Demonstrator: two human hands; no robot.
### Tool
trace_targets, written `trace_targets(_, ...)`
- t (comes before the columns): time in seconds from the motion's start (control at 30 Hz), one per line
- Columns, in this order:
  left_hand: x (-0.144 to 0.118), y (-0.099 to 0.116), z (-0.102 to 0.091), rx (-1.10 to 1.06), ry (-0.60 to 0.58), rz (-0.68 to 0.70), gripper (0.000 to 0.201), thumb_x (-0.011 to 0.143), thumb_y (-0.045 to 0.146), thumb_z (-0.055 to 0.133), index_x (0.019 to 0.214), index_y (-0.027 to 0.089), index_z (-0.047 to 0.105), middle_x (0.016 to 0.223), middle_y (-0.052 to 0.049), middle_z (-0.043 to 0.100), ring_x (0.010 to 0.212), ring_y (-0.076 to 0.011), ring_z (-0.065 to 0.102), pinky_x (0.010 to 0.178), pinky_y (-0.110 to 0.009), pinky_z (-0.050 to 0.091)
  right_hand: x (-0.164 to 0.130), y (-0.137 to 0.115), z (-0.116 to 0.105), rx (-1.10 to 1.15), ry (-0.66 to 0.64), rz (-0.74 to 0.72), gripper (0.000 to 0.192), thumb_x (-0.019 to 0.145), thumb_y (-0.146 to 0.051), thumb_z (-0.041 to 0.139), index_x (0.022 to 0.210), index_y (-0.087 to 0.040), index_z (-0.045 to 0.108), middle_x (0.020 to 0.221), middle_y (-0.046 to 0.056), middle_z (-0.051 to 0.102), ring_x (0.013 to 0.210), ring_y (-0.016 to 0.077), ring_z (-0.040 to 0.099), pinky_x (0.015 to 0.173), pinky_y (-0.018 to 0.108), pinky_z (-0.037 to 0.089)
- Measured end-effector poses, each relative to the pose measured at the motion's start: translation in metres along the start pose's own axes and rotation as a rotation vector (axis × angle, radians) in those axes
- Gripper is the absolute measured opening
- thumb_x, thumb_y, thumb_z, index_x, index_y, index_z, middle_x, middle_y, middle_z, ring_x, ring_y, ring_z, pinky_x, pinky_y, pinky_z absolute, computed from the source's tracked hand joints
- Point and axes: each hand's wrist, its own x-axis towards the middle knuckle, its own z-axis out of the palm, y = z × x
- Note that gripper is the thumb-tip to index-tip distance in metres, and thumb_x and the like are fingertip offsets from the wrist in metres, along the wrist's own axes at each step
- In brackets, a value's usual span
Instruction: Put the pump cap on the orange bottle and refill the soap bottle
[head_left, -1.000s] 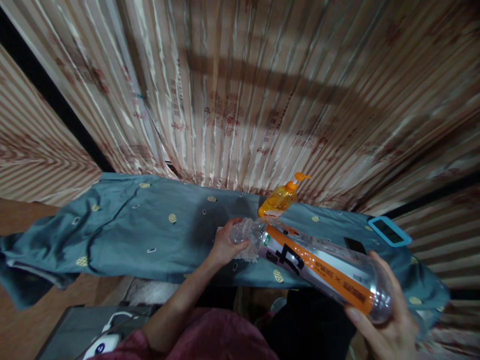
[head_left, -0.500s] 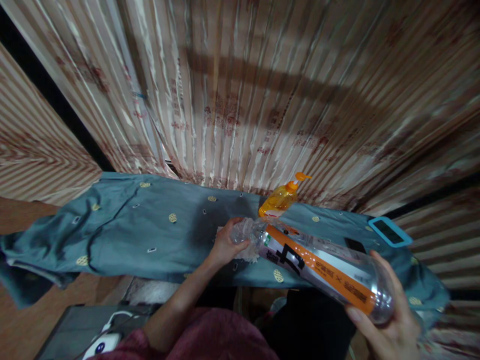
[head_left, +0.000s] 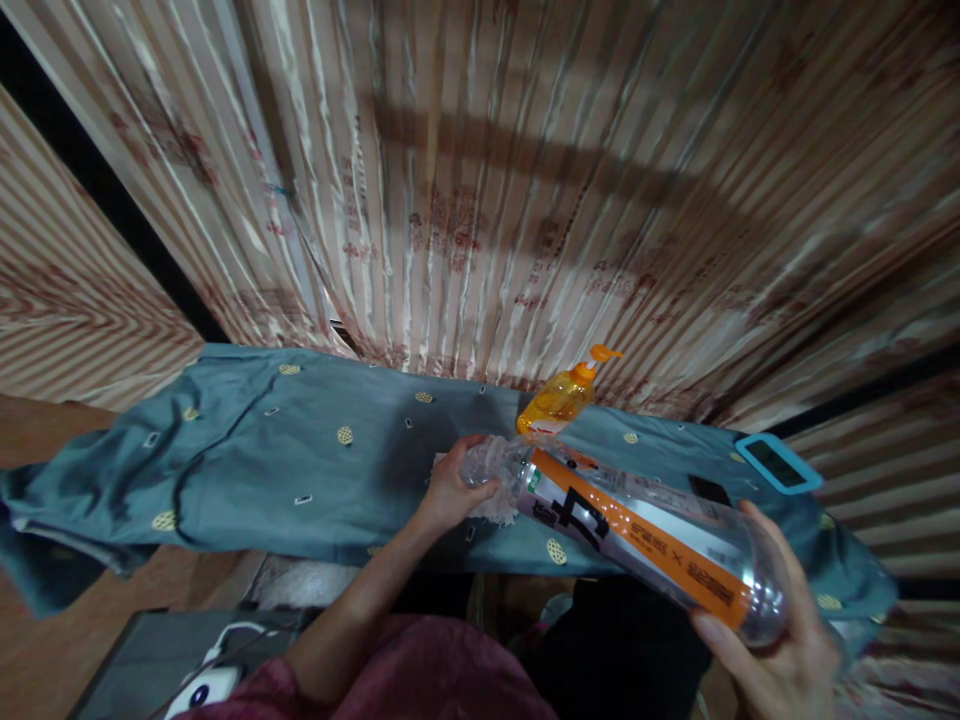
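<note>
My right hand grips the base of a large clear plastic bottle with an orange, white and black label. The bottle is tipped over, its neck pointing left and away. My left hand is closed around the bottle's neck, pressing a white crumpled cloth or tissue under the mouth against the blue-grey patterned cloth on the table. Just behind the bottle's neck stands an orange pump bottle.
A phone in a light blue case lies at the right end of the table. Striped curtains hang right behind the table. A white device with a cable sits on a grey surface at bottom left.
</note>
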Motion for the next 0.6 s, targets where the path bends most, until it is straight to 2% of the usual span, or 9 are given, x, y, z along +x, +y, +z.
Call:
trace_targets(0.07, -0.0001, 0.0002, -0.0002, 0.000, -0.001, 0.002, 0.059, 0.069, 0.017, 0.088, 0.125, 0.022, 0.072, 0.129, -0.007, 0.082, 0.120, -0.0296, 0.078, 0.112, -0.044, 0.060, -0.0004, 0.0009, -0.0007, 0.011, -0.006, 0.009, 0.101, 0.080, -0.052, 0.092, 0.170, -0.036, 0.048, 0.165, 0.010, 0.057, 0.137, 0.0453, 0.064, 0.113, 0.056, 0.048)
trace_targets(0.23, -0.0005, 0.0003, -0.0002, 0.010, -0.002, 0.001, 0.059, 0.070, 0.019, 0.088, 0.126, 0.023, 0.072, 0.129, -0.006, 0.082, 0.120, -0.0295, 0.078, 0.112, -0.044, 0.060, -0.0026, 0.0012, 0.0000, 0.074, 0.011, 0.096, 0.102, 0.076, -0.054, 0.094, 0.167, -0.038, 0.052, 0.170, 0.011, 0.052, 0.140, 0.0524, 0.059, 0.118, 0.074, 0.039)
trace_targets(0.3, -0.0004, 0.0000, 0.0001, 0.008, -0.003, -0.001, 0.059, 0.070, 0.018, 0.088, 0.127, 0.023, 0.071, 0.130, -0.007, 0.082, 0.121, -0.0298, 0.078, 0.113, -0.045, 0.059, -0.0031, 0.0016, 0.0002, 0.090, 0.007, 0.113, 0.103, 0.076, -0.053, 0.095, 0.168, -0.038, 0.050, 0.171, 0.011, 0.050, 0.144, 0.0526, 0.056, 0.120, 0.075, 0.038)
trace_targets(0.4, 0.0000, -0.0003, 0.0003, 0.001, -0.006, -0.003, 0.059, 0.070, 0.018, 0.088, 0.126, 0.022, 0.071, 0.131, -0.008, 0.082, 0.123, -0.0305, 0.077, 0.114, -0.045, 0.059, -0.0025, 0.0032, -0.0002, 0.069, 0.009, 0.083, 0.103, 0.077, -0.052, 0.094, 0.169, -0.035, 0.049, 0.169, 0.011, 0.053, 0.141, 0.0487, 0.059, 0.119, 0.066, 0.042)
trace_targets(0.53, 0.0002, 0.0007, -0.0003, 0.009, -0.005, -0.013, 0.059, 0.070, 0.018, 0.088, 0.126, 0.022, 0.071, 0.130, -0.008, 0.082, 0.123, -0.0305, 0.078, 0.113, -0.045, 0.059, -0.0002, 0.0061, -0.0015, -0.010, -0.021, -0.037, 0.099, 0.083, -0.051, 0.090, 0.171, -0.036, 0.046, 0.170, 0.005, 0.053, 0.135, 0.0379, 0.064, 0.110, 0.045, 0.048)
trace_targets(0.6, 0.0001, 0.0017, -0.0008, 0.019, -0.006, -0.014, 0.059, 0.070, 0.018, 0.088, 0.127, 0.022, 0.071, 0.129, -0.007, 0.082, 0.122, -0.0299, 0.078, 0.112, -0.044, 0.059, 0.0005, 0.0075, -0.0021, -0.013, -0.023, -0.048, 0.100, 0.083, -0.050, 0.090, 0.171, -0.036, 0.046, 0.169, 0.004, 0.054, 0.136, 0.0361, 0.064, 0.108, 0.040, 0.048)
